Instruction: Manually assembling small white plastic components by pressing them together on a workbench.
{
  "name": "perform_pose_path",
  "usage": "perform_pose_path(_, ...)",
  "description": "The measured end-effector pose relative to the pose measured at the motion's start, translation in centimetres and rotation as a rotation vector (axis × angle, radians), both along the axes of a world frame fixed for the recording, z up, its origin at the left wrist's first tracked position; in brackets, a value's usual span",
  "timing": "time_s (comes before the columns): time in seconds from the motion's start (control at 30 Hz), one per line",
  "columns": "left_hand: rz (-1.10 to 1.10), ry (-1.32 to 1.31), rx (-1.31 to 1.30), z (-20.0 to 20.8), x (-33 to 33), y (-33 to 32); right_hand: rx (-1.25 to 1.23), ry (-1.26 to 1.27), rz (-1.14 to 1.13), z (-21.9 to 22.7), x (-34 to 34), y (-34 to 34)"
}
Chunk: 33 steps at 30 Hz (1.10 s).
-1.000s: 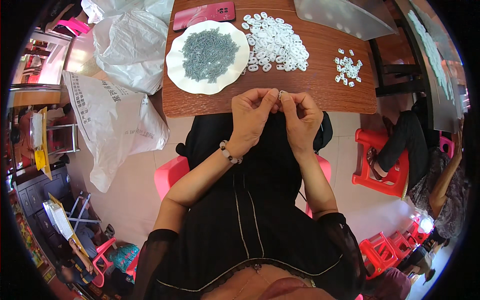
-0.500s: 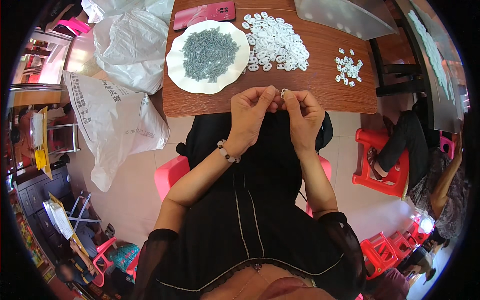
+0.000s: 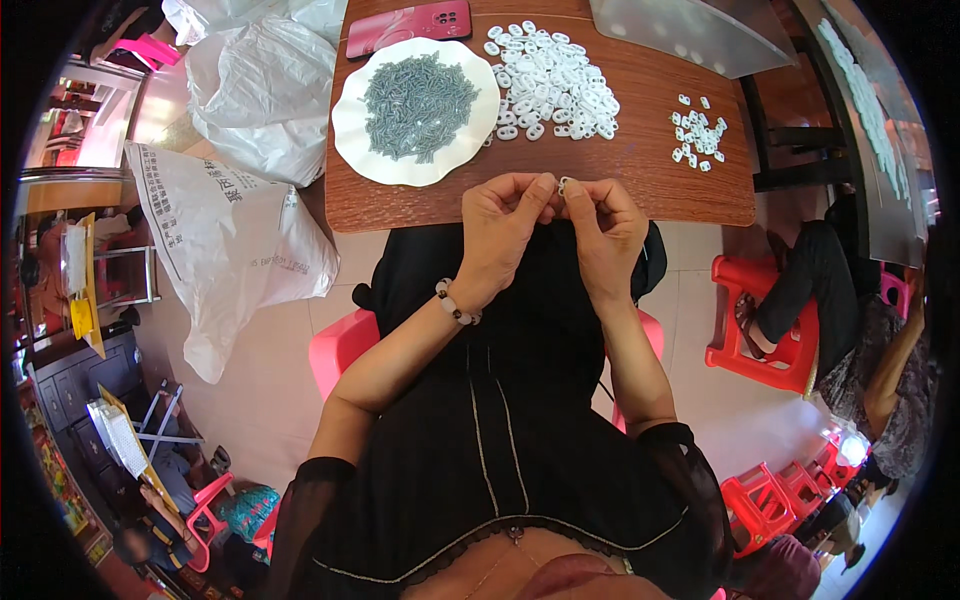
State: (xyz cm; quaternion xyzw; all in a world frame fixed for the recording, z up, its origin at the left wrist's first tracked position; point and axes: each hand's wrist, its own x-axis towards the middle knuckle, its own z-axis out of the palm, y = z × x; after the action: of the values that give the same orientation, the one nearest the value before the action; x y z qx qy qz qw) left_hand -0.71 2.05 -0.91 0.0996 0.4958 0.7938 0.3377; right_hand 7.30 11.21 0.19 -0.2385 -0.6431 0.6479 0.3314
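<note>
Both hands meet at the near edge of the wooden table, fingertips almost touching. My right hand (image 3: 608, 225) pinches a small white plastic piece with holes (image 3: 562, 186) between thumb and fingers. My left hand (image 3: 497, 225), with a bead bracelet at its wrist, is closed in a pinch right beside that piece; whatever its fingertips hold is hidden. Beyond the left hand stands a scalloped white plate (image 3: 350, 158) heaped with small grey rods (image 3: 420, 108). A pile of white oval pieces with two holes (image 3: 555, 85) lies to the plate's right.
A smaller group of white pieces (image 3: 698, 138) lies at the table's right. A pink phone (image 3: 410, 28) rests behind the plate, and a translucent bin (image 3: 690, 35) stands at the back. White sacks (image 3: 235, 235) are on the floor at left; a red stool (image 3: 765, 370) with a seated person is at right.
Both hands stay nearly in place, fingertips pressed together around the small white piece. The piece has shifted very slightly left.
</note>
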Motion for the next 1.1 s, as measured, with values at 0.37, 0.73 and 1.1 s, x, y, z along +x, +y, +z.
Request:
perform_pose_path(0.37, 0.054, 0.133, -0.056, -0.13, -0.08, 0.41, 0.039, -0.012, -0.021, -0.66, -0.16, -0.3)
perform_pose_path(0.73, 0.015, 0.06, -0.039, -0.5, -0.38, -0.01, -0.051, 0.002, 0.019, -0.41, -0.32, -0.12)
perform_pose_path(1.1, -0.001, 0.02, -0.027, -0.26, -0.33, -0.19, -0.092, -0.007, 0.027, -0.51, -0.16, 0.11)
